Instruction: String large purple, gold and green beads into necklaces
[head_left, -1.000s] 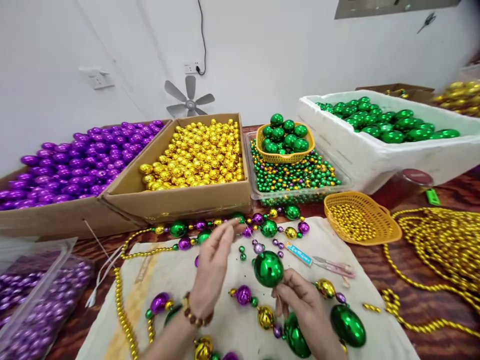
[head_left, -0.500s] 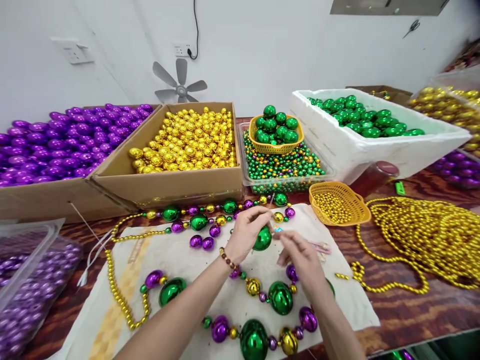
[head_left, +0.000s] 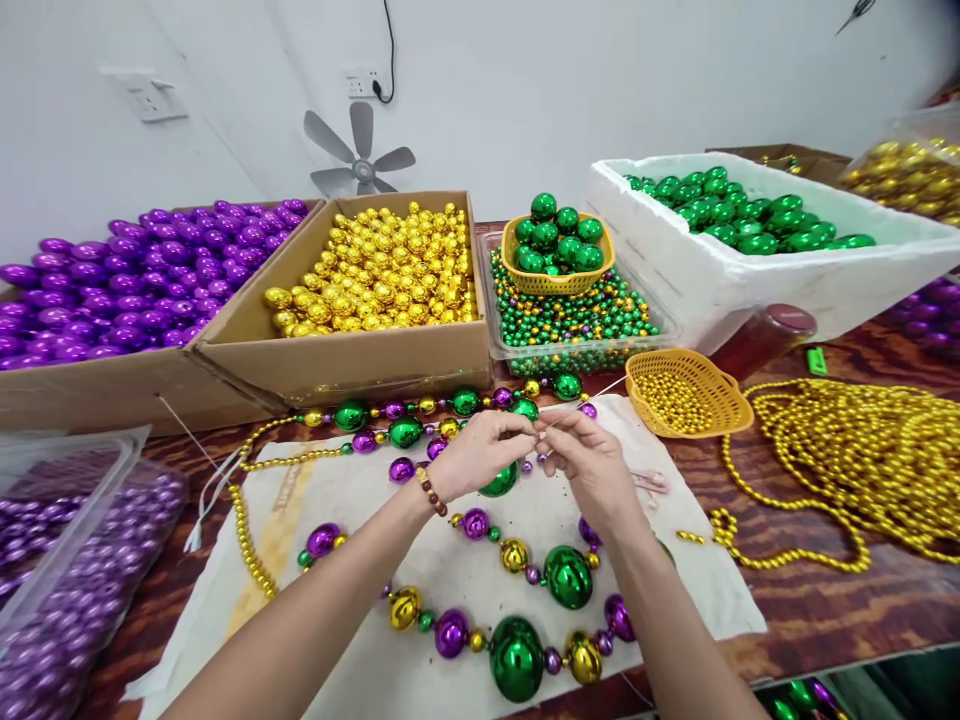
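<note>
My left hand (head_left: 487, 450), with a beaded bracelet at the wrist, pinches a thin pale string (head_left: 585, 398) over the white cloth (head_left: 360, 660). Close beside it, my right hand (head_left: 589, 460) has thumb and fingers closed on the same string, which slants up to the right. A green ball (head_left: 499, 480) lies under the left fingers, partly hidden. Nearer me, strands of green, purple and gold beads curve across the cloth, with a large green ball (head_left: 516, 658) at the front. Another beaded strand (head_left: 405, 431) runs along the cloth's back edge.
Behind stand boxes of purple balls (head_left: 172, 250) and gold balls (head_left: 390, 270), a clear bead tray (head_left: 585, 350) and a white foam box (head_left: 720, 290) of green balls. At right are an orange basket (head_left: 712, 425), a dark red jar (head_left: 765, 340) and coiled gold beads (head_left: 877, 450).
My hands have come closer together, and the string now stretches up to the right from them. The view has shifted slightly.
</note>
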